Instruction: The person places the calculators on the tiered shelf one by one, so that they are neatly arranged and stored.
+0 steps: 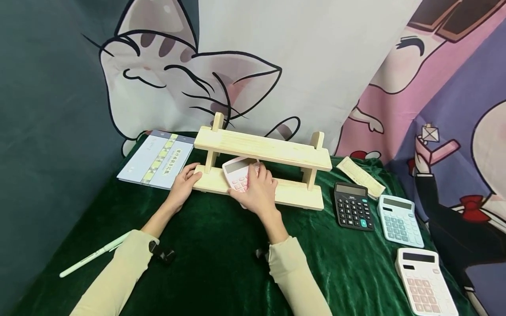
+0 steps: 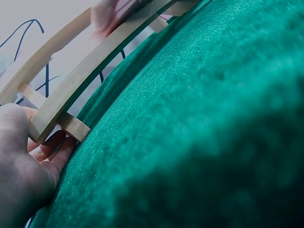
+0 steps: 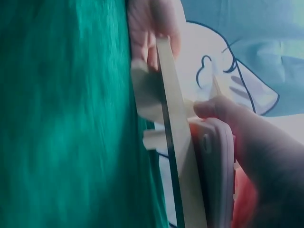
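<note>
While lower shelf board [image 1: 294, 193] is gripped at left end by left hand [image 1: 182, 186], pink calculator [image 1: 236, 166] is gripped over it by right hand [image 1: 258, 188] — head view. Left wrist view: fingers [image 2: 61, 157] curled under board. Right wrist view — calculator held, thumb [image 3: 211, 108] at edge.

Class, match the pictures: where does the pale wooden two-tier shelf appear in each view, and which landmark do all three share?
Head: pale wooden two-tier shelf, around the centre.
Left wrist: shelf, slanting across the upper left.
Right wrist: shelf, just right of centre, reaching the bottom edge.
Shared landmark: the left hand gripping its end.
</note>
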The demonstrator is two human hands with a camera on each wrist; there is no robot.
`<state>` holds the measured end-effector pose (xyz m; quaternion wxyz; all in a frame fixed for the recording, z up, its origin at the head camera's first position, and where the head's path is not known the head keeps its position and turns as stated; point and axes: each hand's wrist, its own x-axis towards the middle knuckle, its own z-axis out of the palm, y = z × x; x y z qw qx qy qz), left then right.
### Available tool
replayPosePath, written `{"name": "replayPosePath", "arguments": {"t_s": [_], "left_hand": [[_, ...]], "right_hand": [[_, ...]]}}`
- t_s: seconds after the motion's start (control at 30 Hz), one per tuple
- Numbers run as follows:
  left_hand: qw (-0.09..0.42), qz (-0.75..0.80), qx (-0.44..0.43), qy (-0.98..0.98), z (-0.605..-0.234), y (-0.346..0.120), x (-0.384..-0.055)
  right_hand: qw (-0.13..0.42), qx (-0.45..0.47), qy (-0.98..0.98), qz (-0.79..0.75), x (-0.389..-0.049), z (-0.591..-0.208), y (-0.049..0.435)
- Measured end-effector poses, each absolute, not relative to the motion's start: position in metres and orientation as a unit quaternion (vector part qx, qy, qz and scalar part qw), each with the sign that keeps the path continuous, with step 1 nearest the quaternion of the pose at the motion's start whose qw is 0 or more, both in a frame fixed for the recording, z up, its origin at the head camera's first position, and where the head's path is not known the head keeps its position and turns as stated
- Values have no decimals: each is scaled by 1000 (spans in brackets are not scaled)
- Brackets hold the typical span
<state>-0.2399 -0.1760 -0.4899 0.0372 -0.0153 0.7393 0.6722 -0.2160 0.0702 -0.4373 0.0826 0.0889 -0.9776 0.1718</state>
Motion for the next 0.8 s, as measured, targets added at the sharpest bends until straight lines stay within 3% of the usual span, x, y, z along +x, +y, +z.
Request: {"name": "replayPosePath", "arguments": {"t_s": [0.13,0.53,0.8], "left_hand": [[40,670,-18,741,-490,-178,-239],[43,671,-29,740,-487,-179,-236],[44,675,-26,736,-488,-176,-238]], "right_hand": [[67,85,-979,173,-215,-435,60],[-68,222,-936,265,-217,-403,122],[-132,245,-917,287,-216,-397,130]]}}
